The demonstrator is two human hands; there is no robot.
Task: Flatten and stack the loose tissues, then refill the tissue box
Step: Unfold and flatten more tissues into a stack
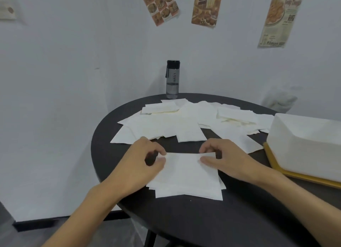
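Fingers of left hand [142, 162] and right hand [226, 159] pinched far corners of top tissue [184, 170], stack [190, 194] sat at front of table [184, 221], long axis seemingly near-to-far, tissue box [304, 145] cut off at right

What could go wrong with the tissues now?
The top tissue, pinched at both far corners by the left hand and right hand, could tear or wrinkle if tugged. The stack under it sits uneven, so it might slide askew. The loose tissues lie near the water bottle; reaching there might topple it.
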